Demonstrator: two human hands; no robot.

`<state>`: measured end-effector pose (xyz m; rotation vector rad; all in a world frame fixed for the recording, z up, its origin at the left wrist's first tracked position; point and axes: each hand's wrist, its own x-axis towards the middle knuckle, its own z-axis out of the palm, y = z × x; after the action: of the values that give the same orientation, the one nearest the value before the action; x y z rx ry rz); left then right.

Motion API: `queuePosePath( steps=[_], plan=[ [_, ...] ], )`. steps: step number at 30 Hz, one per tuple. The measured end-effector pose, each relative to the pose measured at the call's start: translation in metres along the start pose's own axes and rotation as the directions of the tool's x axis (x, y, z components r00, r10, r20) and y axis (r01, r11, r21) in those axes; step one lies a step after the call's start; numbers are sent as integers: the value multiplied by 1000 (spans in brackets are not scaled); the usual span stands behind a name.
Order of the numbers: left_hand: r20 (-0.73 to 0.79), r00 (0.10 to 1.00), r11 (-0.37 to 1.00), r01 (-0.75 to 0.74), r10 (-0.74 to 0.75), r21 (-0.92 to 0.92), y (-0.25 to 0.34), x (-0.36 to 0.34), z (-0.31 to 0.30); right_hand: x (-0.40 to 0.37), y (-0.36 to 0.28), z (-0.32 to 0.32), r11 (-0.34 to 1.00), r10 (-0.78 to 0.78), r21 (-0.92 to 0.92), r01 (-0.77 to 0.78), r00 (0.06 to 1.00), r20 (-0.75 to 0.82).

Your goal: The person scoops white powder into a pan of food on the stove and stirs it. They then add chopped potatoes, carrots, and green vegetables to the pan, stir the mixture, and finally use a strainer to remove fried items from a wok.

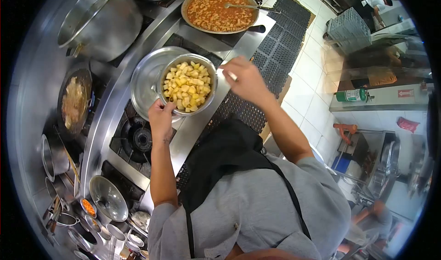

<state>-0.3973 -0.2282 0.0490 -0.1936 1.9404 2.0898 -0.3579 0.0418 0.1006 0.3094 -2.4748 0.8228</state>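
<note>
A round metal pot of yellow cubed pieces is tilted slightly over a large round metal lid on the stove. My left hand grips the pot's near left rim, thumb on the edge. On the pot's right side, my right hand is closed around a small whitish thing that I cannot make out, just off the rim. Beyond them sits a wide pan of red-orange stew with a metal spoon resting in it.
A tall stockpot stands at the upper left, above a dark pan of browned food. An open burner lies near my left forearm. Bowls and containers fill the lower left. Another person is at the far upper right.
</note>
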Motion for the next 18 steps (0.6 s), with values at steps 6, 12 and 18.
queuePosePath(
  steps=[6, 12, 18],
  plan=[
    [-85, 995, 995, -41, 49, 95, 7, 66, 27, 26, 167, -76, 911, 332, -254, -324, 943, -11],
    [-213, 971, 957, -44, 109, 288, 46, 145, 109, 97, 383, -78, 742, 262, -652, -157, 963, 66],
    [-308, 944, 943, -6, 114, 332, 64, 212, 161, 144, 453, -45, 795, 382, -606, 0, 777, 500]
  ],
)
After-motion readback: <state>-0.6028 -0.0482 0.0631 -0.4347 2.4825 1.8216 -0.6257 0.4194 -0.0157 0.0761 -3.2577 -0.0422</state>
